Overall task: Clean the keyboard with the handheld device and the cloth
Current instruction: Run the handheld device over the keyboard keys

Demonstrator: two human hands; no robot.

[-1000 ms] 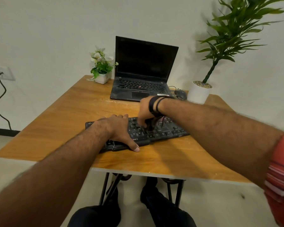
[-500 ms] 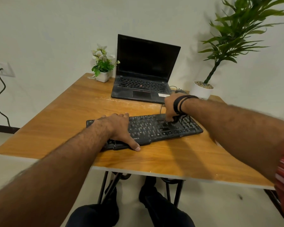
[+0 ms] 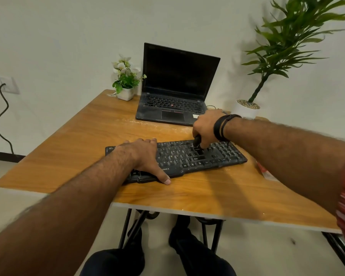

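Since half a second ago the right hand (image 3: 204,126) has shifted from over the keyboard's number-pad end to a spot nearer the middle, above the block of larger keys. Its fingers are curled around a small dark handheld device (image 3: 196,141), whose tip meets the keys just below the knuckles; most of the tool is hidden by the fist, so its exact form is hard to tell.

At the other end, the left hand (image 3: 145,156) has not moved: it lies flat with fingers straight across the keys and the thumb hooked over the near edge, pressing the keyboard (image 3: 187,158) down and gripping nothing.

Judging by its thin plastic build, the keyboard is probably light and stiff and would skate on the smooth wooden table (image 3: 187,188) if left unpinned, so the flat-palm brace at its end looks right. Keycaps are the fragile part, which calls for light strokes. Should it need lifting or tilting, the bare frame edges are the best places to grasp.

Something reddish (image 3: 264,170) just beyond the right forearm may be the cloth.
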